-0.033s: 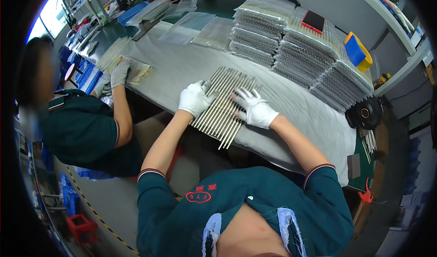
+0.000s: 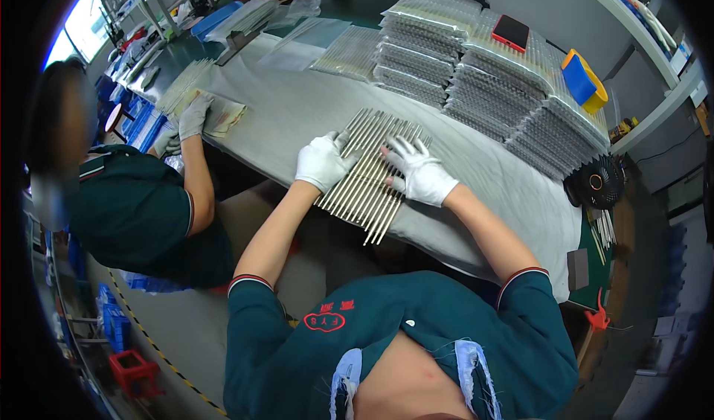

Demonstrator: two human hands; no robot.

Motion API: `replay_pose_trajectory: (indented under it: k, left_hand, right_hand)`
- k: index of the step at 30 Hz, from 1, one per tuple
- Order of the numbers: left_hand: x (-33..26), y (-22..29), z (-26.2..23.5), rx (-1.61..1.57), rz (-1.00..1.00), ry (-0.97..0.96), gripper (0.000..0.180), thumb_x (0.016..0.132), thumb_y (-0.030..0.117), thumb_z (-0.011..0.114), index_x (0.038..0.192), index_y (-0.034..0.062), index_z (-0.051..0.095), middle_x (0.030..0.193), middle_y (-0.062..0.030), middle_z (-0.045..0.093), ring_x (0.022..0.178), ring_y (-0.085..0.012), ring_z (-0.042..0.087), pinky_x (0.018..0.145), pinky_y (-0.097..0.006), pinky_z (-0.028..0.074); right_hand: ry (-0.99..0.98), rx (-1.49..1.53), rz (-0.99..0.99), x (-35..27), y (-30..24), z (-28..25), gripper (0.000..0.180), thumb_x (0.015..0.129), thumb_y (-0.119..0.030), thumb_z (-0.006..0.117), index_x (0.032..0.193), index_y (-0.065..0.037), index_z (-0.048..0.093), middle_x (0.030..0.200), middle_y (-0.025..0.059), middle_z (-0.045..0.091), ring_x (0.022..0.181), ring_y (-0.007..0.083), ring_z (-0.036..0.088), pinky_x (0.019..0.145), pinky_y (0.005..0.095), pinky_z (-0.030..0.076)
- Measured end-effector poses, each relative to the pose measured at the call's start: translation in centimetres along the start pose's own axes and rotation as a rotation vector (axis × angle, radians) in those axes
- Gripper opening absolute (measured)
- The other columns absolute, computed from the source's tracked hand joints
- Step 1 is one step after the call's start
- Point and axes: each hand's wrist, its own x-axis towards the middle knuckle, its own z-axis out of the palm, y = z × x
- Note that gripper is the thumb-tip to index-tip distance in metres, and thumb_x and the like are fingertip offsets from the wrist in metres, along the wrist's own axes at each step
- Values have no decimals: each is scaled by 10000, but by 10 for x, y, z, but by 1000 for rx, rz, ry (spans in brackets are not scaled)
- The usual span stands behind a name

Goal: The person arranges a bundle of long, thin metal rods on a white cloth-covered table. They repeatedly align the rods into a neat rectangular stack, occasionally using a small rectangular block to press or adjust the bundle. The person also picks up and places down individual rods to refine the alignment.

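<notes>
A row of slim, shiny metal rods (image 2: pixel 362 198) lies side by side on the grey cloth-covered table (image 2: pixel 282 104), their near ends reaching over the front edge. My left hand (image 2: pixel 321 162), in a white glove, rests on the left side of the row with its thumb and fingers apart. On the right side lies my right hand (image 2: pixel 422 176), also gloved, its fingers spread flat across the rods. Some of the glove's fingertips look bare. Neither hand is wrapped round a rod.
Tall stacks of bubble-wrapped packs (image 2: pixel 494 85) stand at the back, topped by a red-edged phone (image 2: pixel 511 33) and a yellow-and-blue tape roll (image 2: pixel 584 81). A small black fan (image 2: pixel 597 183) is at the right. Another person (image 2: pixel 141 204) works at the left with gloved hands.
Both hands and the rods have shifted slightly to the right. My right fingers stay spread on the row.
</notes>
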Motion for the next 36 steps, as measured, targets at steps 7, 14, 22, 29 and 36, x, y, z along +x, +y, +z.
replay_pose_trajectory:
  k: [7, 14, 22, 29, 36]
  left_hand:
    - [-23, 78, 6, -37, -12, -46, 582, 781, 475, 628, 1211, 84, 598, 1121, -159, 624, 923, -331, 643, 775, -440, 530]
    - [-44, 129, 16, -96, 23, -4, 623, 802, 553, 594, 1187, 64, 604, 1030, -151, 630, 851, -340, 644, 730, -452, 527]
    - [-54, 160, 29, -145, 55, 9, 624, 805, 554, 597, 1177, 53, 594, 1007, -150, 626, 863, -313, 645, 713, -447, 533]
    - [-51, 144, 24, -291, 92, -79, 583, 817, 491, 621, 1185, 39, 589, 1124, -164, 616, 963, -339, 629, 791, -447, 527]
    - [-50, 133, 27, -369, 144, -87, 570, 840, 463, 604, 1212, 32, 576, 1209, -185, 591, 1034, -359, 606, 858, -426, 509]
  right_hand:
    - [-8, -106, -13, -44, -15, -4, 660, 887, -481, 499, 1360, -23, 448, 1441, 199, 384, 1356, 351, 331, 1103, 566, 222]
    - [-171, -107, 50, -147, 6, -45, 638, 868, -401, 553, 1367, -19, 443, 1472, 202, 339, 1379, 352, 292, 1134, 522, 196]
    - [-75, -149, 268, -161, -7, -32, 674, 880, -499, 497, 1394, -68, 428, 1492, 197, 299, 1386, 390, 262, 1123, 565, 174]
    - [-38, -136, 289, -160, -8, -28, 644, 876, -482, 517, 1366, -69, 464, 1489, 183, 314, 1382, 384, 270, 1123, 559, 178]
    - [-43, -97, 304, -159, -10, -30, 678, 878, -518, 493, 1365, -47, 458, 1476, 191, 328, 1379, 384, 272, 1124, 559, 173]
